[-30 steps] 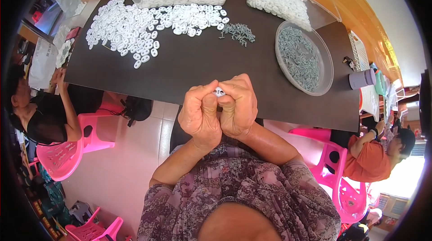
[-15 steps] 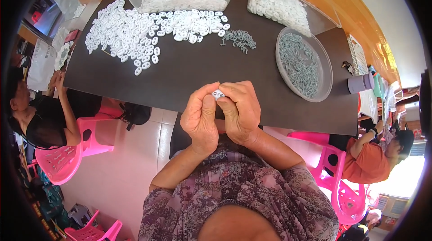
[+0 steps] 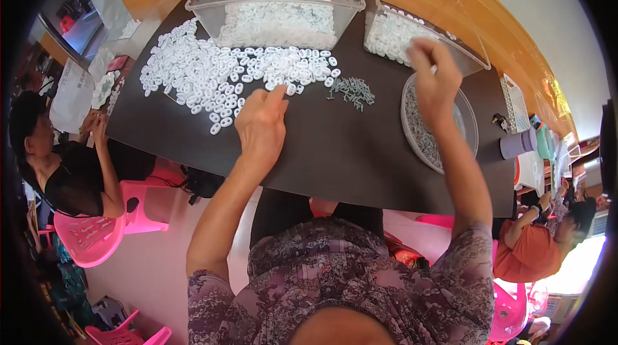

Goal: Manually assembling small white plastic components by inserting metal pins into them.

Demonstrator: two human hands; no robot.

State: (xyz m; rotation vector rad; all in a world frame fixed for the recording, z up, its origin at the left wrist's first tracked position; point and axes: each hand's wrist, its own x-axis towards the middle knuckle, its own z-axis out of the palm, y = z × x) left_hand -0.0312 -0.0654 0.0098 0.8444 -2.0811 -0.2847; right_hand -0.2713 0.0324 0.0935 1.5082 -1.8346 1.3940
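Observation:
My left hand [image 3: 262, 121] is over the near edge of a heap of small white oval two-hole pieces [image 3: 193, 77]. Its fingers are curled, with the index finger reaching into the pieces; what they pinch, if anything, is hidden. Raised over a round clear tub [image 3: 473, 119] of grey screws [image 3: 421, 129], my right hand [image 3: 438, 81] is beside a clear bin of white pieces [image 3: 388, 36]. Its fingers are bent and blurred, and a small pale spot [image 3: 434, 69] shows between them. Between the hands lies a small pile of grey screws [image 3: 354, 92].
A large clear bin [image 3: 277, 23] of white pieces stands at the back of the dark table [image 3: 335, 158]. A purple-lidded cup [image 3: 518, 143] and a white basket [image 3: 513, 103] stand at the right. One person [image 3: 77, 164] sits at left, another [image 3: 531, 245] at right, on pink chairs.
My hands, together at a white piece with screws before, have parted. The left moved forward to the white heap, the right forward and right over the tub. The table sits lower in view.

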